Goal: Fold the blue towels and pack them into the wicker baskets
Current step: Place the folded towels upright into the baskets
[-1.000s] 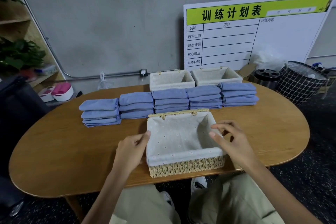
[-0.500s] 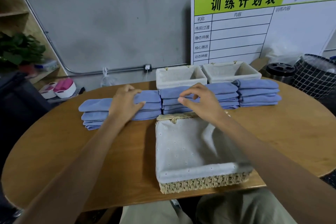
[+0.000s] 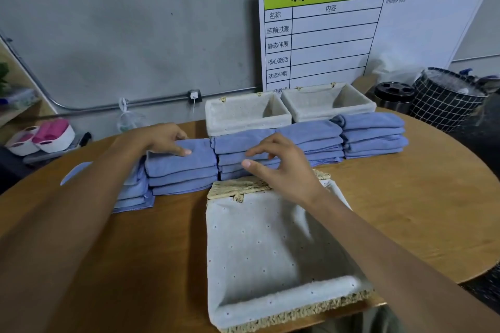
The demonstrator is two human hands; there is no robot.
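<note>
The round wooden table (image 3: 405,211) takes up most of the view, with a big white schedule board (image 3: 378,30) with a green header leaning on the grey wall behind it. Closest to the camera sits a wicker basket (image 3: 270,251) with a dotted white cloth liner, nothing inside it. Two more lined baskets, the left one (image 3: 243,113) and the right one (image 3: 327,103), sit side by side at the far edge of the table, also with nothing in them.

Between the near basket and the far pair runs a row of folded blue towels in stacks: a far-left stack (image 3: 132,194) mostly hidden by the forearm, a second stack (image 3: 181,170), a middle stack (image 3: 238,143), another one (image 3: 311,138) and the far-right stack (image 3: 373,135).

Off the table on the right there's a black wire-grid bin (image 3: 446,100) and a smaller dark canister (image 3: 393,94).

Left hand (image 3: 162,139) lies on top of the second stack, fingers fairly straight and flat on the top towel, not gripping. Right hand (image 3: 278,162) is at the front of the middle stack, just above the near basket's back rim, fingers loosely bent with the tips at the towel edges. I can't tell whether it actually pinches one.
</note>
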